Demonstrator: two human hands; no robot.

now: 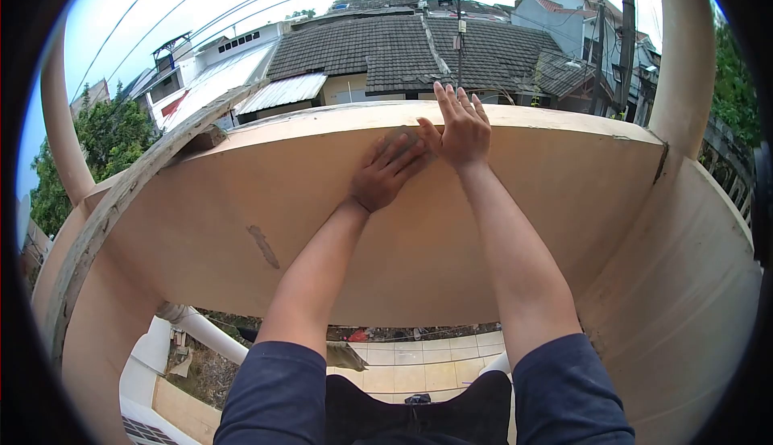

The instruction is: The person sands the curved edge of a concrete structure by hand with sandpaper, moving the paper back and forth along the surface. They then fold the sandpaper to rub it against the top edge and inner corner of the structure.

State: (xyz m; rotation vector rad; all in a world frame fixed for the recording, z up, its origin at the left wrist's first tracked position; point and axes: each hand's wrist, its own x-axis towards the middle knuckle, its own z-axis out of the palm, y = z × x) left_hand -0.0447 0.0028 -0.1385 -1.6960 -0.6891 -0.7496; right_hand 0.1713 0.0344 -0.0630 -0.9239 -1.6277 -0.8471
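Observation:
My left hand (pixel 386 173) lies with its fingers stretched out against the inner face of a peach-painted parapet wall (pixel 419 235), just below the top edge. A dark grey patch (pixel 402 133) shows around those fingertips; I cannot tell whether it is a thin sheet under them or a mark on the wall. Beside it, a little higher and to the right, my right hand (pixel 465 132) is open with straight fingers. Its palm is at the upper rim of the wall, and the fingertips reach above the ledge. Nothing shows in its grasp.
A long rough-edged board (pixel 121 179) leans across the left side. Round columns (pixel 683 58) stand at both ends of the wall. A scraped grey mark (pixel 263 247) is on the wall's left part. Far below are floor tiles (pixel 411 355) and a white pipe (pixel 213 334). Tiled roofs (pixel 346 46) lie beyond.

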